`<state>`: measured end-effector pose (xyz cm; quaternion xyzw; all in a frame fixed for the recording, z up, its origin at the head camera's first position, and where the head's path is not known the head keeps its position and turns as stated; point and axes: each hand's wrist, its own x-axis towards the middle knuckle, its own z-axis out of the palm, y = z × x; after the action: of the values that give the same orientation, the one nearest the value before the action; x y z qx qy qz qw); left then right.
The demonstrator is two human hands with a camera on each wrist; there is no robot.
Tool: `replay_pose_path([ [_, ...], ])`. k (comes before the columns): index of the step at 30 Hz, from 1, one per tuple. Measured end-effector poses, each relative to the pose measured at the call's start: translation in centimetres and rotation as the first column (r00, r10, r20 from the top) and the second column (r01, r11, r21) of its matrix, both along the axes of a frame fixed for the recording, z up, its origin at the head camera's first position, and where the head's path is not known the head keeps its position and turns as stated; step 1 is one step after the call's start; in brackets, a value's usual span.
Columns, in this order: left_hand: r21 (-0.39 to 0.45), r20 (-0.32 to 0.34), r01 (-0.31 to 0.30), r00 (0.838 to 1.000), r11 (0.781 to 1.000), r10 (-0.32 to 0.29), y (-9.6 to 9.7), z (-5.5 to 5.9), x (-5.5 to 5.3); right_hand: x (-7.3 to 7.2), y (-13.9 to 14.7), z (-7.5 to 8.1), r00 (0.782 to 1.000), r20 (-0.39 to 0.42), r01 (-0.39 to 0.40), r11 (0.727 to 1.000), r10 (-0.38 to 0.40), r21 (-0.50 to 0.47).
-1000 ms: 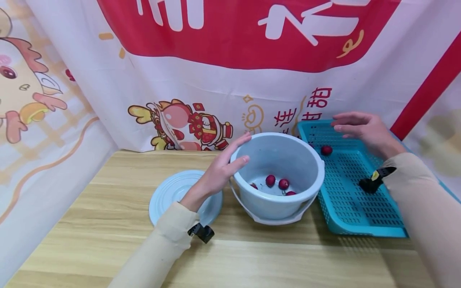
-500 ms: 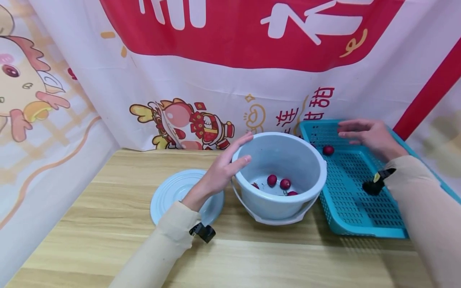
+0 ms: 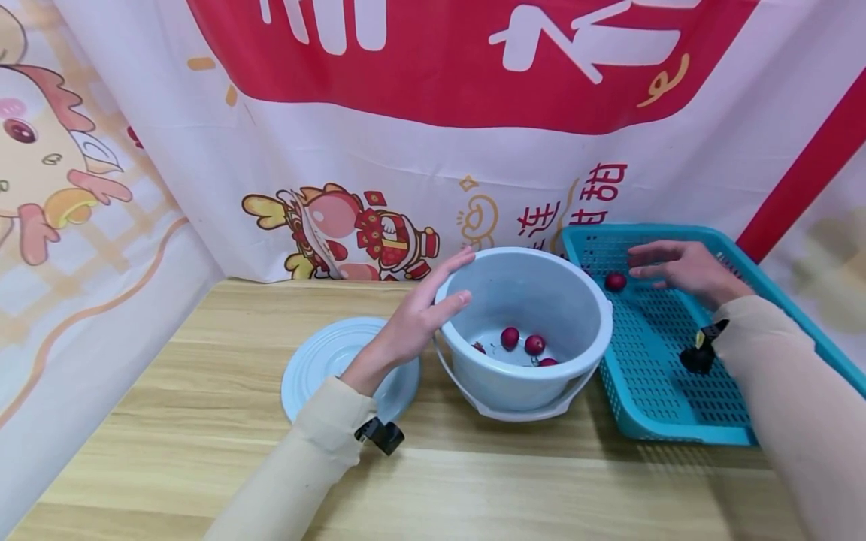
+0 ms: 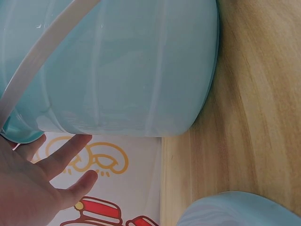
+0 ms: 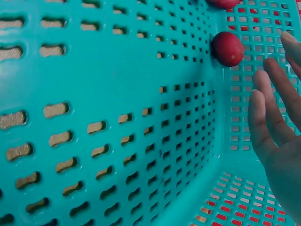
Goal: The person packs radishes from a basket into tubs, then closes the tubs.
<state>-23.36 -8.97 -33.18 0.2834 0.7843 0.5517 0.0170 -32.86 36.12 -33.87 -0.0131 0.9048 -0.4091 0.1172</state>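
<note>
A pale blue bucket [image 3: 534,391] stands mid-table with several small dark red round fruits [image 3: 510,338] at its bottom. My left hand [image 3: 419,315] holds its left rim, thumb over the edge and fingers along the outside; the left wrist view shows those fingers spread against the bucket wall [image 4: 127,70]. My right hand [image 3: 690,272] hovers inside the turquoise basket [image 3: 659,434], fingers loosely extended and nothing in them. Just left of its fingertips lies one dark red fruit [image 5: 228,49]. Part of another red one [image 5: 223,4] shows at the right wrist view's top edge.
A round pale blue lid [image 3: 314,376] lies on the wooden table [image 3: 183,421], partly under my left forearm. The bucket's handle [image 3: 517,415] hangs down in front. A printed white and red curtain [image 3: 379,150] closes off the back and sides.
My right hand has lowered a little into the basket, toward the red fruit. The left hand and the bucket stay in place.
</note>
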Motion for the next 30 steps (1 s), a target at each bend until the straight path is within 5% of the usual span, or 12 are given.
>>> replay_pose_path([
  [15,-0.002,0.001,0.000,1.000,1.000,0.000,0.04,0.06,-0.06,-0.69,-0.15,-0.51,0.989,0.129,-0.078,0.992,0.066,0.096],
  [30,-0.005,-0.004,-0.001,1.000,1.000,0.001,0.00,-0.06,-0.11,-0.87,-0.50,-0.93,0.987,0.137,-0.097,0.986,0.079,0.132],
])
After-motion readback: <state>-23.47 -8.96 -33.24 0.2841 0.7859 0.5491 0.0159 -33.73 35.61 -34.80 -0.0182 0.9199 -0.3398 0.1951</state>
